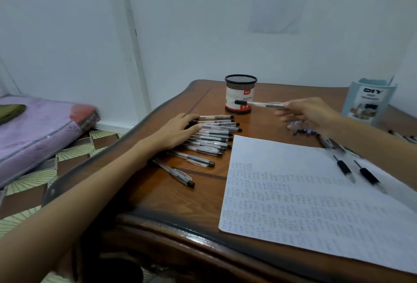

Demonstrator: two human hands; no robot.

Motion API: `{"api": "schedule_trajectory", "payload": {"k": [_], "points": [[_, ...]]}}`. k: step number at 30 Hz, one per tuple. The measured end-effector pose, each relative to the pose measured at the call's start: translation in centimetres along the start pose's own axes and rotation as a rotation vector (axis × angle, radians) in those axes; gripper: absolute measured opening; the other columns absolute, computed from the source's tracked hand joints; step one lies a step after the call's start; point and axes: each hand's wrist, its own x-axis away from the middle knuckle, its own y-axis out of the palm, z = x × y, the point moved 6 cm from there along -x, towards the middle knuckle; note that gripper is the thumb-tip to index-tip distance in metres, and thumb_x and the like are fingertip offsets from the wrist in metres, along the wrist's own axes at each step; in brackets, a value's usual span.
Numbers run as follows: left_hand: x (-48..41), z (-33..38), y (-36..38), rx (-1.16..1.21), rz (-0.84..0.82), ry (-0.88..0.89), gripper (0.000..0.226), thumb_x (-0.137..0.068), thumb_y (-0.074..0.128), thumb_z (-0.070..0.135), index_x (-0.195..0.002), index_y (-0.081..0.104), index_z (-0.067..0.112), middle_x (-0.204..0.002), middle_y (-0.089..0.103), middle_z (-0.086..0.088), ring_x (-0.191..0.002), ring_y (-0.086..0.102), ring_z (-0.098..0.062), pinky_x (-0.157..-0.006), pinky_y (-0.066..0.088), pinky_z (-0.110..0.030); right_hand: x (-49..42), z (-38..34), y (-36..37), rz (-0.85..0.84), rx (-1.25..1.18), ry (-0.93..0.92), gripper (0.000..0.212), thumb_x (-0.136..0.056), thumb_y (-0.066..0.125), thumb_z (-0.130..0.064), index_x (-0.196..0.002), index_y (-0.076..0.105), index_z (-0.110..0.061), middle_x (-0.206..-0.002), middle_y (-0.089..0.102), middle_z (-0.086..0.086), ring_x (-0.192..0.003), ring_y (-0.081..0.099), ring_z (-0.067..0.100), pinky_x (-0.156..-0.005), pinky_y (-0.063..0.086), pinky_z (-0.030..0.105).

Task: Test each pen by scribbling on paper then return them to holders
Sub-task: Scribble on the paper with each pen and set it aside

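Clear black-capped pens (214,134) lie rowed beside our scribbled white paper sheet (304,192) under our relaxed, flat left hand (178,131), while our right hand (311,113) pinches a single pen (261,103) towards the black mesh cup holder (241,94), so come in low and we could tip it.

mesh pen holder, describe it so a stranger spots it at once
On the wooden table, look to the far edge. Beyond the row of pens under the left hand stands the mesh pen holder. Unlike the pale blue holder further right, it is round with black mesh and a red-and-white label.
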Motion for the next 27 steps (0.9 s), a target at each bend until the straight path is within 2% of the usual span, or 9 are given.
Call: {"api": "schedule_trajectory", "payload": {"k": [6,9,11,14,18,24,27], "points": [[-0.4,1.7,0.5,-0.013,-0.049,0.034,0.046,-0.098,0.038,0.037,-0.139,0.039,0.017,-0.135,0.044,-0.008,-0.12,0.043,-0.016,-0.096,0.031,-0.024,2.0,2.7,-0.9,-0.005,-0.204,0.123,0.021,-0.098,0.044,-0.016,-0.09,0.063,-0.015,-0.06,0.069,-0.006,-0.047,0.061,0.001,-0.044,0.049,0.013],[-0.5,3.4,0.7,-0.06,-0.017,0.066,0.046,-0.098,0.034,0.041,-0.139,0.04,0.02,-0.141,0.042,-0.004,-0.129,0.038,-0.018,-0.111,0.02,-0.04,2.1,3.7,-0.3,0.051,-0.309,0.131,0.018,-0.097,0.047,-0.018,-0.087,0.061,-0.013,-0.053,0.064,-0.006,-0.041,0.058,0.003,-0.04,0.046,0.013],[-0.7,4.9,1.2,-0.099,-0.018,0.126,0.048,-0.097,0.033,0.045,-0.139,0.039,0.023,-0.144,0.04,-0.001,-0.133,0.035,-0.017,-0.115,0.011,-0.047,2.1,3.9,-0.2,0.087,-0.368,0.109,0.015,-0.094,0.054,-0.021,-0.083,0.059,-0.012,-0.052,0.059,-0.004,-0.04,0.056,0.003,-0.04,0.046,0.014],[-1.3,6.3,2.7,-0.156,-0.052,0.203,0.049,-0.098,0.029,0.046,-0.141,0.036,0.026,-0.149,0.035,0.002,-0.137,0.029,-0.016,-0.115,0.014,-0.045,2.0,4.0,-0.6,0.125,-0.41,0.11,0.017,-0.089,0.061,-0.02,-0.076,0.055,-0.011,-0.05,0.052,-0.003,-0.038,0.053,0.004,-0.041,0.046,0.015],[-3.3,5.9,3.3,-0.148,-0.039,0.157,0.05,-0.099,0.024,0.046,-0.142,0.036,0.023,-0.151,0.031,0.0,-0.139,0.025,-0.017,-0.114,0.015,-0.05,2.0,4.3,-0.8,0.138,-0.541,0.139,0.016,-0.091,0.059,-0.016,-0.077,0.056,-0.009,-0.044,0.044,-0.002,-0.036,0.05,0.005,-0.043,0.048,0.016],[-5.2,4.1,3.2,-0.275,-0.055,0.037,0.053,-0.098,0.02,0.05,-0.143,0.034,0.027,-0.15,0.032,-0.001,-0.139,0.026,-0.019,-0.113,0.017,-0.052,2.3,3.9,-0.3,0.086,-0.505,0.119,0.029,-0.089,0.057,-0.035,-0.074,0.058,-0.01,-0.044,0.042,-0.005,-0.038,0.046,0.004,-0.042,0.046,0.016],[-5.1,4.6,3.4,-0.258,-0.04,0.062,0.052,-0.098,0.023,0.049,-0.141,0.037,0.024,-0.145,0.04,-0.004,-0.132,0.037,-0.022,-0.11,0.026,-0.047,2.3,3.9,-0.3,0.105,-0.464,0.117,0.036,-0.088,0.055,-0.041,-0.071,0.054,-0.009,-0.046,0.037,-0.004,-0.04,0.044,0.005,-0.041,0.045,0.016]]}}
